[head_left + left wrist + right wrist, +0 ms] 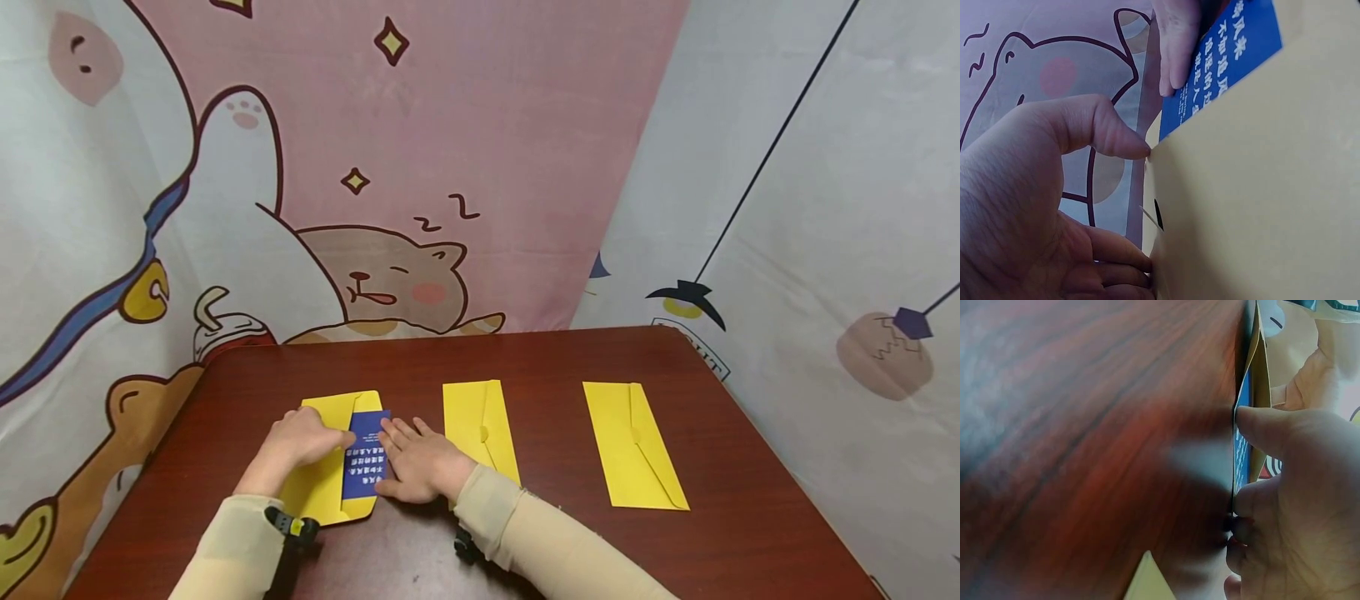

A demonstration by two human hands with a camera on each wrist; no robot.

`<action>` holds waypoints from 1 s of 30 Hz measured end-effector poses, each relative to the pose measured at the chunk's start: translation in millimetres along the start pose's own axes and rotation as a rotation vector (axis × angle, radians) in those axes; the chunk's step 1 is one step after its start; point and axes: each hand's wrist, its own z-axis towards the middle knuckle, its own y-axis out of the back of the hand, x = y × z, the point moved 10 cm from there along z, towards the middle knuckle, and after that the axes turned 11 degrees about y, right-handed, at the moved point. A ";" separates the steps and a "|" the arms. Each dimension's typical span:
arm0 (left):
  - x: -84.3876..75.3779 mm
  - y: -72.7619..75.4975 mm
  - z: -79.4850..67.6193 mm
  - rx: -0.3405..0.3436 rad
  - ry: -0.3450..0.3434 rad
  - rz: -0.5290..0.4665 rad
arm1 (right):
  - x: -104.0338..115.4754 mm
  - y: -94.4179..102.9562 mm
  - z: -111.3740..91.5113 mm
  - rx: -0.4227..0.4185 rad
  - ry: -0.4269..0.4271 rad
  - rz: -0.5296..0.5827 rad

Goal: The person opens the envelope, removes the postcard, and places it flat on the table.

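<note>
A yellow envelope (318,487) lies at the left of the table, its mouth facing right with the flap folded out. Partly inside it is a blue card (365,467) with white printed characters; its left part is hidden by the envelope. My left hand (298,437) holds the envelope, thumb at the mouth's edge and fingers curled on the far left side. In the left wrist view, the thumb (1125,140) tip meets the paper edge. My right hand (422,462) lies palm down with fingers extended, fingertips and thumb at the card's right edge.
A second yellow envelope (468,417) lies in the middle, partly under the right hand and forearm. Farther right is a third yellow envelope (633,450), closed. All rest on a dark reddish-brown table (555,358). A cartoon-printed cloth (510,167) hangs behind.
</note>
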 end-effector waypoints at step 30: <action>2.7 -1.5 4.1 0.011 -0.010 0.021 | -8.2 26.8 2.0 -0.394 0.008 0.304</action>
